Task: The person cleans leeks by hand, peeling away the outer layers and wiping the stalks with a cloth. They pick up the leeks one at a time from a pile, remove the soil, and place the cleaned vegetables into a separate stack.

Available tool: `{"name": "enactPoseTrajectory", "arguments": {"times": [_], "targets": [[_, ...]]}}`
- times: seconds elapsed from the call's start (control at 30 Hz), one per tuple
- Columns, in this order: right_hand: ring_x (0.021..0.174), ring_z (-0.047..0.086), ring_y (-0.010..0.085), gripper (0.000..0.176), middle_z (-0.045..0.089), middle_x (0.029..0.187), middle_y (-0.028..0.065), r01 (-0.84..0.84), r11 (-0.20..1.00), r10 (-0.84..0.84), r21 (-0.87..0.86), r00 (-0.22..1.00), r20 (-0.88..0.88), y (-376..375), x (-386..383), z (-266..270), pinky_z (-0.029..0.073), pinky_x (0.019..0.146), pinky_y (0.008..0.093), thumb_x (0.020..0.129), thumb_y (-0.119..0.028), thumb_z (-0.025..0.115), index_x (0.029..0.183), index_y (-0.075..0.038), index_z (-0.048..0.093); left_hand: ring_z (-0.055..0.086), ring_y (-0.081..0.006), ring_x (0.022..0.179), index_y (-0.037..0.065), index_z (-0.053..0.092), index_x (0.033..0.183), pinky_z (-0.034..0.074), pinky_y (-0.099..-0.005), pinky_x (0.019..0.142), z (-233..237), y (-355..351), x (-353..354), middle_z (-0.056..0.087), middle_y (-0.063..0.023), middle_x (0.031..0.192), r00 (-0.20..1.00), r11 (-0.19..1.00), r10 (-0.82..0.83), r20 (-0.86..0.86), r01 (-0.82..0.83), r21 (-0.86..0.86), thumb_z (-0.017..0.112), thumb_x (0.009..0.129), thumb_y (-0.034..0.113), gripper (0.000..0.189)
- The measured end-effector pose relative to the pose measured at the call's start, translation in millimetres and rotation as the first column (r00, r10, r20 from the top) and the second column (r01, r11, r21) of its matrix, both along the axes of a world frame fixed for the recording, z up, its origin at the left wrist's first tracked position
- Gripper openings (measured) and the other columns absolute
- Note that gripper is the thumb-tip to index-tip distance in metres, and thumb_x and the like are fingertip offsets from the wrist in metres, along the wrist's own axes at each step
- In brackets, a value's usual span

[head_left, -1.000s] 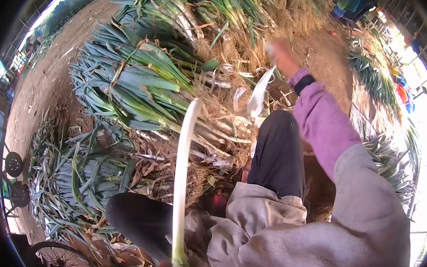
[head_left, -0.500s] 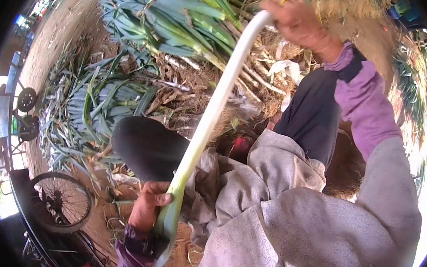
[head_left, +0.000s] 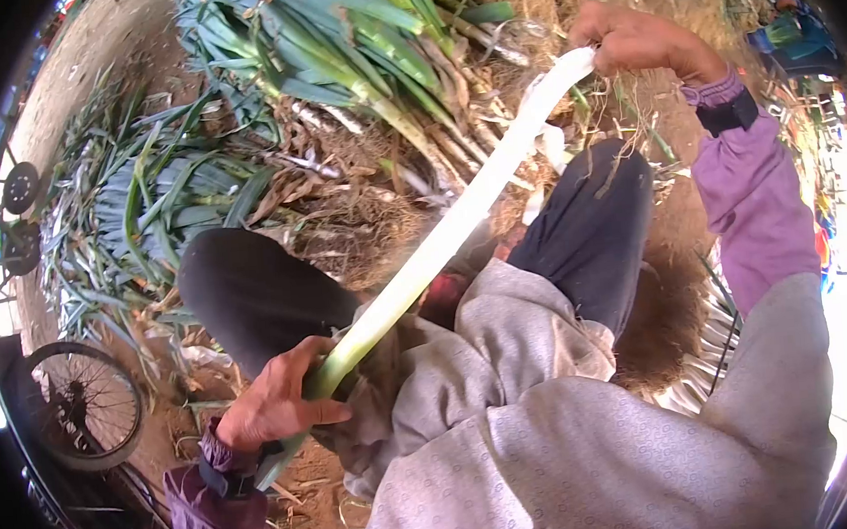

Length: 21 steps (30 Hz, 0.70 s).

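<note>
A long leek lies diagonally across my lap, white at its upper right end and green at its lower left. My left hand is closed round the green part, with the thumb along the near side and the leaf ends showing below the palm. At the white end, the curled fingers of my right hand pinch the tip, where thin loose strands hang down. The exact finger contact there is partly hidden.
Leek bundles lie beyond my knees, with another leafy pile to the left. Dry roots and husks litter the ground. A bicycle wheel stands at left. White stalks lie by my right hip.
My right hand has shifted right and slightly down at the leek's white end. The leek's upper part, bent before, is straighter. My left hand has moved a little left, and the view has shifted.
</note>
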State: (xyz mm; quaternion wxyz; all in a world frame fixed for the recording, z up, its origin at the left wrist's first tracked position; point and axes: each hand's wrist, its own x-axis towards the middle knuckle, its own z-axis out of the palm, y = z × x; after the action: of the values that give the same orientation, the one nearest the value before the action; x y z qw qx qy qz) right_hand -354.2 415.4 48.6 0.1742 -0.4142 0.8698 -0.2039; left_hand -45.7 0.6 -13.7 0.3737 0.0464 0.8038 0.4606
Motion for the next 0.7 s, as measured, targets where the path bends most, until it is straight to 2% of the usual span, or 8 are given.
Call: {"name": "enactPoseTrajectory", "arguments": {"times": [0.1,0.23,0.3,0.47,0.57,0.63,0.67,0.7], "targets": [[0.082,0.048,0.0161,0.031,0.047,0.088,0.0025,0.192,0.963,-0.224,0.189,0.959,0.17,-1.3,-4.3,1.5,0.041,0.07,0.029,0.068,-0.019,0.06,0.093,-0.002,0.064,0.061,-0.0328,0.082,-0.002,0.05,0.115,0.046,-0.0383,0.073,11.3,0.9,-5.0,0.062,-0.0205,0.086,0.998,0.993,0.007,0.068,0.001,-0.118,0.073,0.072,0.017,0.052],[0.085,0.05,0.0165,0.036,0.05,0.091,0.0028,0.2,0.957,-0.256,0.211,0.924,0.285,2.1,-3.4,-3.1,0.042,0.072,0.0293,0.064,-0.017,0.062,0.097,-0.002,0.063,0.06,-0.0366,0.074,-0.001,0.053,0.096,0.043,-0.044,0.064,15.7,-15.2,-12.9,0.058,-0.0213,0.074,0.993,0.966,-0.115,-0.029,0.105,-0.234,0.069,0.076,0.014,0.03],[0.091,0.052,0.0164,0.035,0.052,0.097,0.0044,0.211,0.959,-0.246,0.191,0.951,0.185,9.2,7.4,-15.5,0.043,0.074,0.0286,0.066,-0.019,0.063,0.097,-0.002,0.064,0.054,-0.0396,0.061,0.0,0.052,0.085,0.041,-0.0451,0.056,11.5,-31.2,-14.8,0.052,-0.0184,0.063,0.927,0.958,-0.191,-0.322,0.105,-0.266,0.068,0.075,0.014,0.023],[0.078,0.058,0.0119,0.039,0.056,0.102,0.0059,0.21,0.978,-0.2,0.012,0.907,0.37,15.1,39.0,-2.8,0.048,0.068,0.0256,0.084,-0.034,0.065,0.109,-0.005,0.062,0.062,-0.0283,0.065,0.001,0.062,0.099,0.046,-0.0381,0.059,40.6,-55.5,-28.6,0.06,-0.0155,0.072,0.922,0.866,-0.11,-0.371,-0.094,-0.491,0.066,0.075,0.007,0.025],[0.08,0.061,0.0123,0.044,0.06,0.1,0.0061,0.336,0.926,-0.289,-0.174,0.924,0.249,21.6,56.0,9.9,0.05,0.066,0.0245,0.09,-0.04,0.061,0.118,-0.006,0.058,0.062,-0.0312,0.072,0.001,0.061,0.107,0.048,-0.0385,0.064,36.6,-50.3,-19.9,0.062,-0.0159,0.083,0.731,0.839,-0.115,-0.673,-0.29,-0.459,0.064,0.075,0.007,0.033],[0.08,0.062,0.0126,0.048,0.062,0.1,0.0062,0.421,0.88,-0.392,-0.222,0.906,0.162,34.4,62.1,28.0,0.051,0.068,0.0255,0.092,-0.043,0.059,0.121,-0.006,0.055,0.059,-0.0321,0.076,0.003,0.059,0.106,0.046,-0.0404,0.064,39.0,-16.4,-4.8,0.06,-0.0142,0.094,0.395,0.653,-0.415,-0.82,-0.498,-0.571,0.067,0.073,0.012,0.035],[0.081,0.058,0.0106,0.046,0.059,0.096,0.0038,0.422,0.883,-0.398,-0.208,0.906,0.148,38.9,61.0,31.5,0.048,0.071,0.0249,0.092,-0.041,0.059,0.123,-0.006,0.054,0.058,-0.029,0.075,0.004,0.058,0.106,0.045,-0.0394,0.06,31.4,-4.5,15.4,0.056,-0.0144,0.101,0.291,0.599,-0.538,-0.791,-0.529,-0.602,0.071,0.071,0.022,0.042],[0.081,0.054,0.0087,0.045,0.057,0.093,0.0013,0.423,0.885,-0.403,-0.193,0.905,0.134,43.6,60.2,35.1,0.045,0.073,0.0244,0.093,-0.038,0.058,0.125,-0.006,0.054,0.057,-0.0256,0.074,0.004,0.058,0.109,0.045,-0.0375,0.056,29.7,12.5,31.6,0.055,-0.0138,0.096,0.401,0.698,-0.456,-0.795,-0.393,-0.598,0.074,0.07,0.033,0.052]]}}
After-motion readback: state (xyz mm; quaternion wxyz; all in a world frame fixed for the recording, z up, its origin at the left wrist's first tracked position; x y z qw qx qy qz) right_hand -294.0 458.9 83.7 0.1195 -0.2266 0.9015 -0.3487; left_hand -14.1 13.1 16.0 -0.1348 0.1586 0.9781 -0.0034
